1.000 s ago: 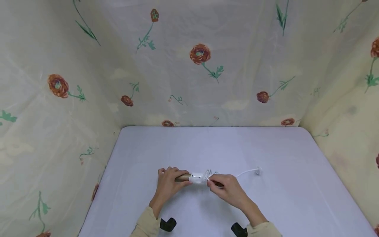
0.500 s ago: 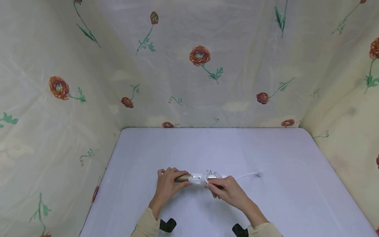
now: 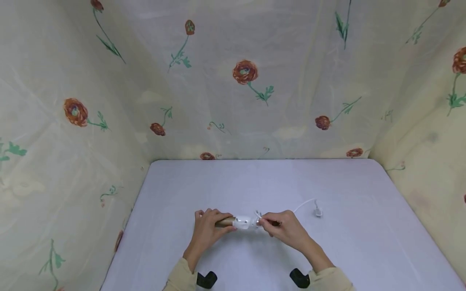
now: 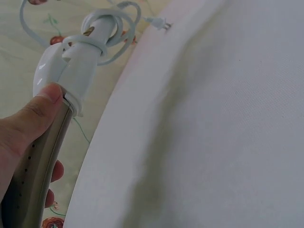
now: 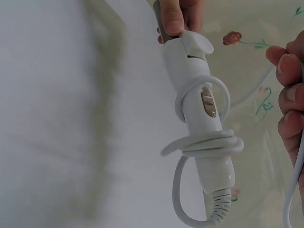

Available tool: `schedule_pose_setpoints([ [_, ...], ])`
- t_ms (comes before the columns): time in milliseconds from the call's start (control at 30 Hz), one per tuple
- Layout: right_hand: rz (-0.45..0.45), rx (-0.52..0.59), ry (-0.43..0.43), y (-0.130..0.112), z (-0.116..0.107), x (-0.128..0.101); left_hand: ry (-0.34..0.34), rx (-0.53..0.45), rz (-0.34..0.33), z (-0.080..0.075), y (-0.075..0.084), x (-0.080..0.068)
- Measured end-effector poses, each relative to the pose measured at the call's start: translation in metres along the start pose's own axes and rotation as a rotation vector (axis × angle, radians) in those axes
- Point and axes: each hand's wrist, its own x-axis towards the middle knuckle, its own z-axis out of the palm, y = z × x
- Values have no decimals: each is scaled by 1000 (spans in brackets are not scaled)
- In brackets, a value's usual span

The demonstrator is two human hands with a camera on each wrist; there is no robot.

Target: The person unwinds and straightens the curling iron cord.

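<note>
My left hand (image 3: pixel 207 228) grips the brown-gold barrel (image 4: pixel 47 156) of a curling iron, thumb along the top and fingers underneath. Its white handle (image 5: pixel 197 109) points right and carries a thumb lever (image 5: pixel 197 43) and a small slider switch (image 5: pixel 209 102). Several turns of white power cord (image 5: pixel 209 145) loop around the handle. Beside the handle's end, my right hand (image 3: pixel 285 229) holds a length of this cord between curled fingers, partly cut off in the right wrist view. The free end trails to a plug (image 3: pixel 318 211) at the right.
A white table (image 3: pixel 233 182) lies below, its back edge meeting a floral curtain (image 3: pixel 284 121) that also rises on both sides. Black wrist-worn pieces (image 3: pixel 206 279) stick out beside the beige sleeves (image 3: pixel 182 275).
My right hand has shifted slightly right with the cord. The trailing cord bows higher and the plug has turned downward. My left hand keeps its grip, and the head view has tilted up a little.
</note>
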Motion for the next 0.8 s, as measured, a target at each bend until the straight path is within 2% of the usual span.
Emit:
schedule_pose_setpoints([
  [333,13,-16,12,21,-13,5,-22,-18,17,0,-4,-4],
  [533,123,55,2,36,-15,3,-57,-72,38,0,-7,-6],
  [800,291,105,-26,52,-9,-4,-90,-92,91,-1,-13,-10],
])
